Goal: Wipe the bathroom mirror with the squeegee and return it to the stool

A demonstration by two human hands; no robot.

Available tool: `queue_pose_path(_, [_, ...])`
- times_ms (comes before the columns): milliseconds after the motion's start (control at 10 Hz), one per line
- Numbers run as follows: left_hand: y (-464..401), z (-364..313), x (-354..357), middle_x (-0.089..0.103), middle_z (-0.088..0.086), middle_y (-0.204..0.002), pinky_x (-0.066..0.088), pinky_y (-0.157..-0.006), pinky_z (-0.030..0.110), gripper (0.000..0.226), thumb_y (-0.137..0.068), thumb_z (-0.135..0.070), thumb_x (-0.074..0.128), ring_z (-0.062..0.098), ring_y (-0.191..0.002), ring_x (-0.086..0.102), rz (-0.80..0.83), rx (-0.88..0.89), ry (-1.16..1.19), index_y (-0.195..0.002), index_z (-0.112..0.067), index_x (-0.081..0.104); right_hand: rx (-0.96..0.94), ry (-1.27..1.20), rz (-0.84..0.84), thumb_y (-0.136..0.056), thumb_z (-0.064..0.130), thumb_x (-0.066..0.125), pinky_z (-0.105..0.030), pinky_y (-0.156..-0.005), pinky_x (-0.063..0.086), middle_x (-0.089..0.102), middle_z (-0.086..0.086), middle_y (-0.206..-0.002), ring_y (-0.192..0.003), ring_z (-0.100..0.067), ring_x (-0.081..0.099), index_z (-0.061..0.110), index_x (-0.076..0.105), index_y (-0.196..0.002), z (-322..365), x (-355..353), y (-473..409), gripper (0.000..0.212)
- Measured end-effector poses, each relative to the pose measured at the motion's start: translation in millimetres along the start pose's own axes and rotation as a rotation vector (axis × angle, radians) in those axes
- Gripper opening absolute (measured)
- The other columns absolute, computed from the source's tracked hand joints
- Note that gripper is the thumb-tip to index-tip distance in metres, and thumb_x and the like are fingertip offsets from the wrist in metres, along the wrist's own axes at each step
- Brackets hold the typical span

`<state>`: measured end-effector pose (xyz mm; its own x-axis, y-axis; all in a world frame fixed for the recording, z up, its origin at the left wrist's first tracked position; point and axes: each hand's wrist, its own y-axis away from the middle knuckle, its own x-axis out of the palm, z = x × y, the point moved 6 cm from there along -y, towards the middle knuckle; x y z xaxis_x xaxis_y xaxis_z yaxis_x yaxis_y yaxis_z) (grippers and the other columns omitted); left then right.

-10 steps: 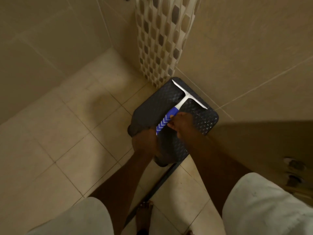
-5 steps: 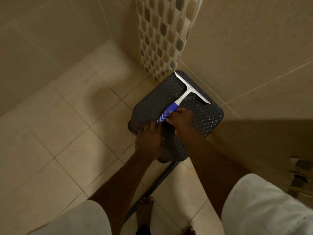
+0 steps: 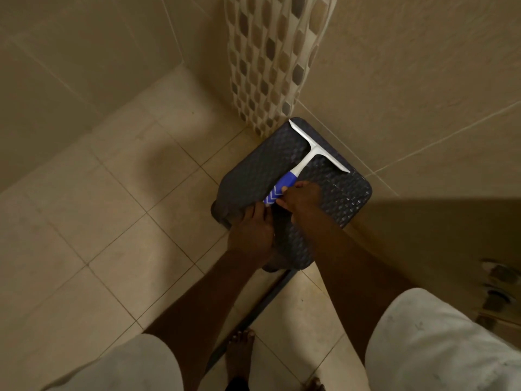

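The stool (image 3: 248, 170) looks like dark matt plastic embossed in a woven pattern, the squeegee (image 3: 303, 162) smooth white plastic with a blue ribbed grip, and the floor (image 3: 98, 221) matt beige tile.

Dark stool (image 3: 245, 176) on the tiled floor (image 3: 112, 221), squeegee (image 3: 310, 153) lying across its top.
The stool's woven-pattern seat sits in the corner where two tiled walls meet, just beside a patterned curtain. The squeegee lies flat, white blade toward the wall, blue handle pointing back. Bare feet stand on the pale floor tiles below.
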<state>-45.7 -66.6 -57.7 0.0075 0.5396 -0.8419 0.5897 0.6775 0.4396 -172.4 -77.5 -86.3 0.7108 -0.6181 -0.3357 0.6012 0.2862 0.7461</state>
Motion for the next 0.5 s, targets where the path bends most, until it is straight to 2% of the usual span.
queue_pose_path(200, [0,7,-6,0.022,0.014,-0.152,0.030,-0.109,0.046,0.070,-0.089,-0.037,0.051,0.032,-0.138,0.025,0.047,0.018,-0.060,-0.147,-0.015,0.019,-0.062,0.051,0.008,-0.082,0.001,0.066,-0.038,-0.086,0.056,0.065,-0.018,-0.113,-0.097,-0.029,0.067,0.003,0.060,-0.104,4,-6,7,0.023])
queue_pose_path(300, [0,13,-9,0.025,0.013,-0.151,0.036,-0.105,0.045,0.067,-0.090,-0.035,0.050,0.032,-0.135,0.032,0.097,0.024,-0.050,-0.147,-0.016,0.020,-0.056,0.025,0.025,-0.084,-0.001,0.063,-0.042,-0.090,0.055,0.064,-0.020,-0.114,-0.101,-0.031,0.065,0.005,0.059,-0.099,2,-11,13,0.017])
queue_pose_path(400, [-1,17,-15,0.029,0.011,-0.150,0.040,-0.100,0.045,0.064,-0.090,-0.034,0.051,0.030,-0.133,0.035,0.090,0.023,-0.017,-0.145,-0.016,0.024,-0.047,-0.047,0.049,-0.087,0.001,0.059,-0.041,-0.090,0.054,0.062,-0.022,-0.117,-0.105,-0.032,0.064,0.006,0.058,-0.101,3,-16,20,0.014])
queue_pose_path(500, [0,21,-22,0.032,0.009,-0.148,0.037,-0.102,0.042,0.061,-0.090,-0.034,0.050,0.029,-0.133,0.035,0.062,0.006,0.071,-0.144,-0.016,0.027,-0.044,-0.053,0.068,-0.089,0.005,0.059,-0.037,-0.085,0.054,0.061,-0.020,-0.118,-0.106,-0.029,0.062,0.005,0.058,-0.109,8,-22,27,0.021])
